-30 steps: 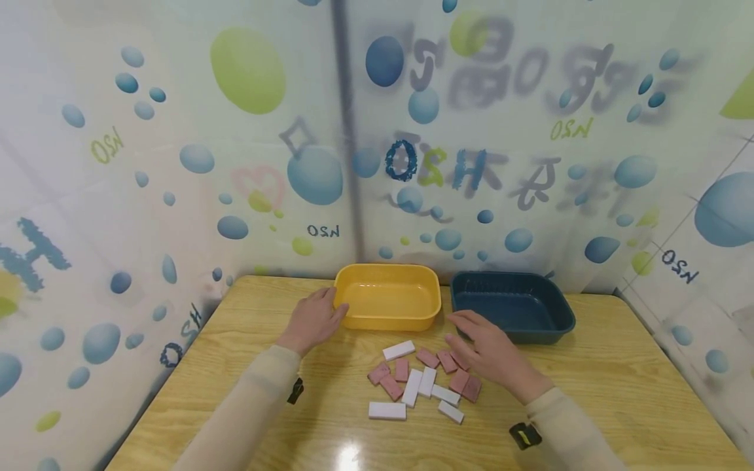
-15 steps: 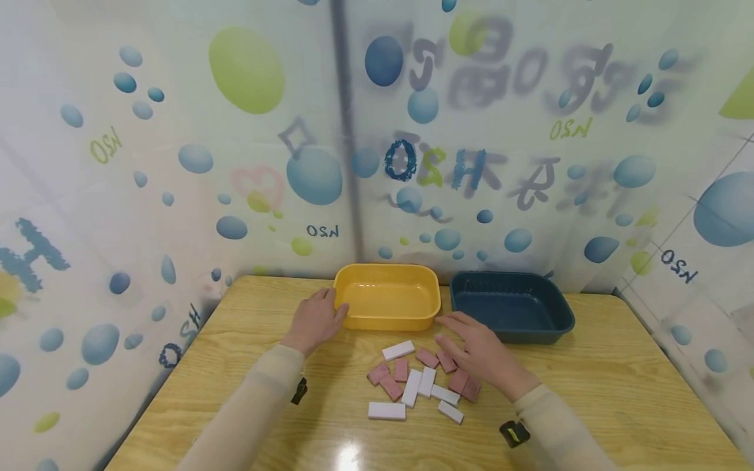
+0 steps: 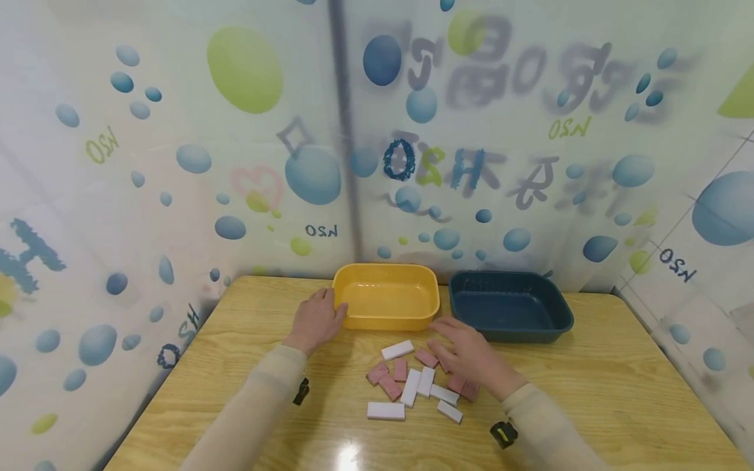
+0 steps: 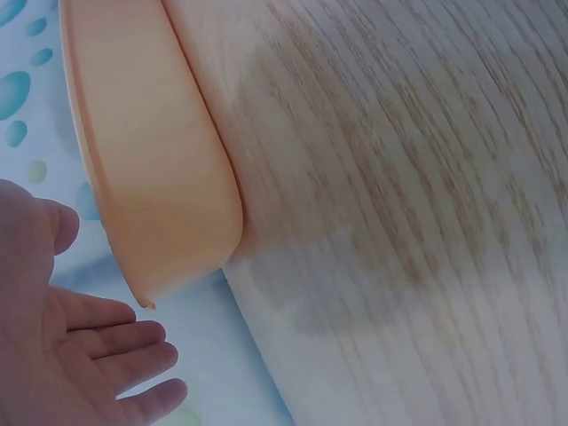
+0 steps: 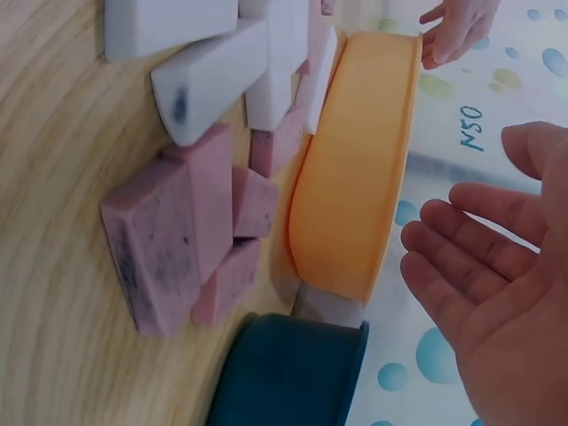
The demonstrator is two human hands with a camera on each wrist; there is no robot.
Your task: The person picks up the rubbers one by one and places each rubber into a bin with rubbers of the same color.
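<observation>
A yellow plastic tub [image 3: 389, 324] stands at the back of the table. My left hand [image 3: 315, 322] is at its left end, fingertips right at the rim; the left wrist view shows those fingers [image 4: 133, 342] extended beside the tub's corner, thumb apart. Near the tub's right front corner hovers my right hand [image 3: 471, 353], palm and fingers [image 5: 461, 257] spread loosely around nothing. It partly covers some pink erasers [image 5: 151, 240], which have dark smudges. White erasers [image 3: 386, 411] lie loosely mixed with pink ones [image 3: 389, 386] in front of the tub.
To the right of the yellow tub is a dark blue tub [image 3: 524, 337], with a narrow gap between them. A patterned curtain [image 3: 265, 163] hangs behind the wooden table [image 3: 589, 392]. Both wrists carry small black straps.
My right hand has moved left, from in front of the blue tub to the yellow tub's right front corner. The left hand and the erasers have stayed put.
</observation>
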